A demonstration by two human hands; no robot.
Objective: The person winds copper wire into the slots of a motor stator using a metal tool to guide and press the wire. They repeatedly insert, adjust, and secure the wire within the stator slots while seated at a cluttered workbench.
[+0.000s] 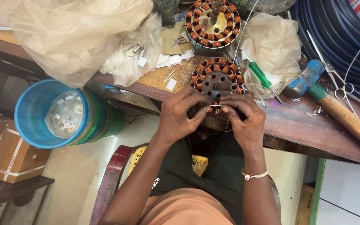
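Observation:
A round motor stator [216,80] with copper windings lies at the near edge of the wooden workbench [296,125]. My left hand [180,114] and my right hand [244,118] both pinch at its near rim, fingertips meeting over a small pale slip between the coils. A beaded bracelet circles my right wrist. A second wound stator [213,23] stands further back on the bench.
A green-handled screwdriver [262,77], a hammer with a blue head [334,106] and scissors [340,85] lie to the right. Plastic bags [76,33] with white paper slips sit left. A blue bucket [34,116] stands below the bench. Dark coiled hoses [338,33] fill the far right.

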